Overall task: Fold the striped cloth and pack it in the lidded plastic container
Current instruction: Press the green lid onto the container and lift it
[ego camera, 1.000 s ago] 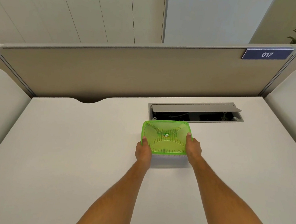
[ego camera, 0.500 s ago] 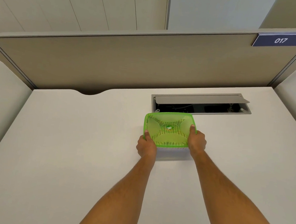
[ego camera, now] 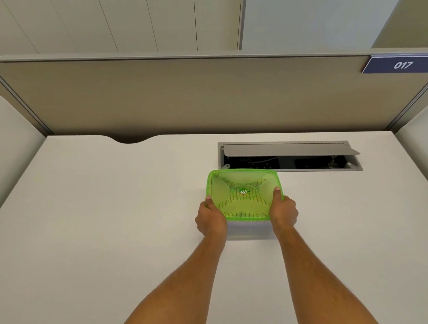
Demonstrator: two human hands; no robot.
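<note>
We see the lidded container (ego camera: 241, 218) on the white desk (ego camera: 95, 228), long axis running left-right, green lid (ego camera: 242, 194) up and closed. Striped cloth (ego camera: 240, 200) shows only faintly through the lid; its fold is hard to make out. Left hand (ego camera: 210, 219) grips the near-left corner, thumb on the lid; right hand (ego camera: 283, 212) grips the right edge, thumb on top. Other fingers are hidden. The far edge sits just beside the open cable tray (ego camera: 290, 156). Wide bare desk lies to the left and near side.
</note>
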